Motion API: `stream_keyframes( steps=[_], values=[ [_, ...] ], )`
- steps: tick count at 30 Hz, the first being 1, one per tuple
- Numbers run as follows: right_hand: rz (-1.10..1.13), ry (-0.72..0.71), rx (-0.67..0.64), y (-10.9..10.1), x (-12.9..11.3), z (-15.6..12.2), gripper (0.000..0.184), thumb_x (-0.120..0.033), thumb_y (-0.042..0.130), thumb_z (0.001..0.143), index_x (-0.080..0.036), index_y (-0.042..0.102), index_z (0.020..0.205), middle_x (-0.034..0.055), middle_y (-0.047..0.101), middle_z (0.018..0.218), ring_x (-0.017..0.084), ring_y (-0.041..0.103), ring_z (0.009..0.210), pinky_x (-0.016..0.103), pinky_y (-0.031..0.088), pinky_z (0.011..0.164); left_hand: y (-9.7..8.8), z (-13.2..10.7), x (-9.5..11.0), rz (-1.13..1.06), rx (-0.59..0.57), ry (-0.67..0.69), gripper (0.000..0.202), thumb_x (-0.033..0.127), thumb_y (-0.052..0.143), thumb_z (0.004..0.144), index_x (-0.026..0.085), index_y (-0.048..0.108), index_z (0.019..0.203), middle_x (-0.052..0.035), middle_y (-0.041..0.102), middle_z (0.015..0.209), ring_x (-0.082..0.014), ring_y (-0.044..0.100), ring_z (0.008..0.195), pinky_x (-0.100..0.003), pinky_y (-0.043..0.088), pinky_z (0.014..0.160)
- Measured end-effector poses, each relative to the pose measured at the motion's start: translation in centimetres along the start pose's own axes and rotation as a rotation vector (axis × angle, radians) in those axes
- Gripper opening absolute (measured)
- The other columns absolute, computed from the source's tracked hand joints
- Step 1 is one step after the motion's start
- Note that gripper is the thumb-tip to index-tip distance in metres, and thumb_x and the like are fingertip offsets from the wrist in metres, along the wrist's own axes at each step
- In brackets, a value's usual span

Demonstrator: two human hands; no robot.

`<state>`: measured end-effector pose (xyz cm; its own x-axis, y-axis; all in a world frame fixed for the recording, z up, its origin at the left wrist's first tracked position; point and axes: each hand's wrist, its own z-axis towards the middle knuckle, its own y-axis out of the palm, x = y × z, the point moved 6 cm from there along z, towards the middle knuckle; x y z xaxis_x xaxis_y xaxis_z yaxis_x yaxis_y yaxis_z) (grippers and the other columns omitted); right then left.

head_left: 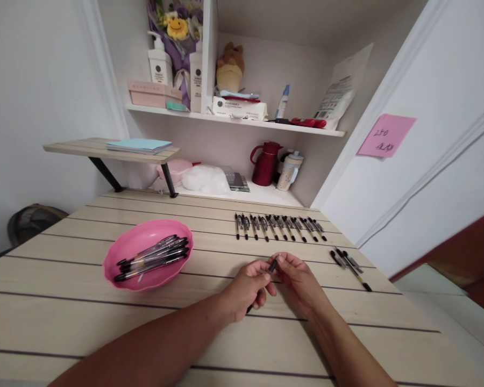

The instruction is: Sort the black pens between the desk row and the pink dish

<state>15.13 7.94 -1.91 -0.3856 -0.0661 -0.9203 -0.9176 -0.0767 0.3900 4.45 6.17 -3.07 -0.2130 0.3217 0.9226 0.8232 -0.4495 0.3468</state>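
Note:
My left hand (246, 287) is closed around a black pen (272, 266), whose lower end pokes out under the fingers. My right hand (296, 277) pinches at the upper tip of the same pen; what exactly its fingertips grip is hidden. Beyond the hands lies a row of pens (284, 228), each with small loose parts beside it. To the right, another pen (357, 271) lies taken apart with its cap (337, 259) next to it. A pink bowl (121, 244) on the left contains several pens (155, 257).
The slatted wooden table (145, 328) carries a small raised shelf (76, 145) with blue papers (139, 145) on top. Behind stand a red jug (266, 164), a tumbler (290, 171) and a white plastic bag (205, 179). A pink note (387, 135) is stuck on the right wall.

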Motion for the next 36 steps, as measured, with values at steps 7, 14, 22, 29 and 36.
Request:
stream_keyframes(
  steps=[7,14,22,29,36],
  values=[
    [0.078,0.035,-0.033,0.4,0.4,-0.1,0.020,-0.037,0.065,0.070,-0.018,0.063,0.077,0.0026,0.065,0.077,0.012,0.054,0.058,0.024,0.041,0.052,0.1,0.0,0.1,0.011,-0.015,-0.005,0.022,0.032,0.049,0.076,0.018,0.047,0.092,0.0046,0.054,0.059,-0.0017,0.035,0.030,-0.016,0.017,0.031],
    [0.165,-0.053,0.055,-0.8,-0.4,0.4,0.021,-0.032,0.071,0.065,-0.018,0.066,0.080,0.0043,0.067,0.082,0.014,0.060,0.079,0.025,0.047,0.070,0.3,-0.2,0.3,0.045,-0.032,-0.008,0.020,0.029,0.046,0.076,0.018,0.047,0.092,0.0034,0.055,0.060,-0.0021,0.035,0.030,-0.016,0.018,0.030],
    [0.118,-0.094,0.285,-5.0,-2.0,0.9,0.022,-0.028,0.075,0.059,-0.020,0.064,0.077,0.0007,0.066,0.075,0.013,0.062,0.073,0.021,0.050,0.059,0.2,-0.2,0.3,0.054,-0.035,-0.020,0.024,0.030,0.046,0.076,0.017,0.049,0.097,0.0029,0.055,0.061,-0.0017,0.035,0.031,-0.016,0.018,0.031],
    [-0.664,-0.033,0.503,-13.5,-4.7,-1.2,0.024,-0.032,0.068,0.061,-0.015,0.062,0.077,0.0031,0.063,0.062,0.017,0.060,0.060,0.028,0.048,0.055,0.2,-0.3,0.3,0.042,-0.031,-0.032,0.027,0.034,0.050,0.075,0.017,0.049,0.096,0.0037,0.055,0.060,-0.0008,0.035,0.031,-0.016,0.017,0.032],
    [-1.912,0.086,0.539,-17.6,-8.0,-3.3,0.028,-0.039,0.043,0.078,-0.021,0.063,0.073,0.0109,0.067,0.077,0.027,0.062,0.073,0.032,0.039,0.056,0.3,-0.2,0.4,0.047,-0.033,-0.028,0.022,0.029,0.047,0.076,0.017,0.049,0.094,0.0032,0.054,0.061,-0.0012,0.035,0.032,-0.016,0.016,0.031]
  ],
)
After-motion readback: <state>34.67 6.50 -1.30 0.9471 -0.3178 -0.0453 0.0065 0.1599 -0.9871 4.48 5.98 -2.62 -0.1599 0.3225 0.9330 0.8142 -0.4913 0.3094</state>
